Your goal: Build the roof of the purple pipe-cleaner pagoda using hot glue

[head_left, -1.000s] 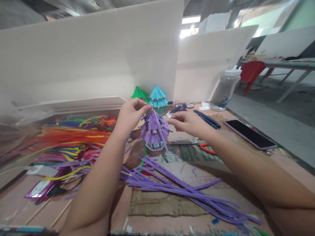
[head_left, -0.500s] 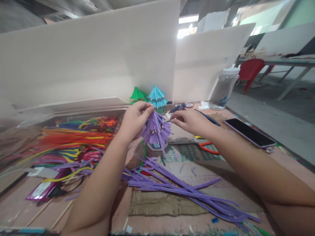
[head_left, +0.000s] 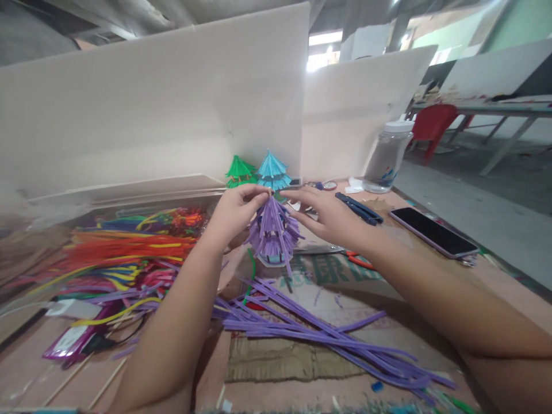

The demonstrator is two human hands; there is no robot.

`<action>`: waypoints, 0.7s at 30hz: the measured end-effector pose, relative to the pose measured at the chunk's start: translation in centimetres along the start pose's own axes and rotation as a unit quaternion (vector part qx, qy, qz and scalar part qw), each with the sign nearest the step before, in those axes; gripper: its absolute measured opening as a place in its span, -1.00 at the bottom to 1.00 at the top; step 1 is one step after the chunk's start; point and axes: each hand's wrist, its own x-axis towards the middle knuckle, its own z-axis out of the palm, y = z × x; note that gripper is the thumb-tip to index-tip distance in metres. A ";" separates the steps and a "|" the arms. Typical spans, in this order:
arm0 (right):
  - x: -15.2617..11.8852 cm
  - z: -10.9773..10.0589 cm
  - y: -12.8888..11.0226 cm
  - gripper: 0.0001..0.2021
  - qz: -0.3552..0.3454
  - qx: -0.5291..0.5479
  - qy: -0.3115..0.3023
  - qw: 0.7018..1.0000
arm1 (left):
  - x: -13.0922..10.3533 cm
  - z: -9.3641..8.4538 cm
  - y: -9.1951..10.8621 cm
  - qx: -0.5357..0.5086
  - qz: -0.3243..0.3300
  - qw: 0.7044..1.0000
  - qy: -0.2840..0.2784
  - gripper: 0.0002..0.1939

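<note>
A purple tiered tree shape made of fuzzy strips stands at the centre, on a pale base. My left hand pinches its tip from the left with thumb and forefinger. On the other side my right hand has its fingers spread beside the upper right of the tree; nothing shows in its grasp. Behind them stand a green tree and a light blue tree. Loose purple strips lie crossed in front, over cardboard.
Coloured strips fill the left side, near a purple packet. To the right are pliers, orange-handled scissors, a phone and a water bottle. White panels stand behind.
My right hand has moved left, closer to the purple tree's top, and its fingers have extended. The dark-handled pliers show more fully. My left hand stays at the tip.
</note>
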 end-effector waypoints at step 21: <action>-0.3 0.8 -0.5 -0.60 -0.054 -0.079 0.003 0.995 | -0.5 0.2 0.8 -0.007 0.009 1.000 -0.018 -0.71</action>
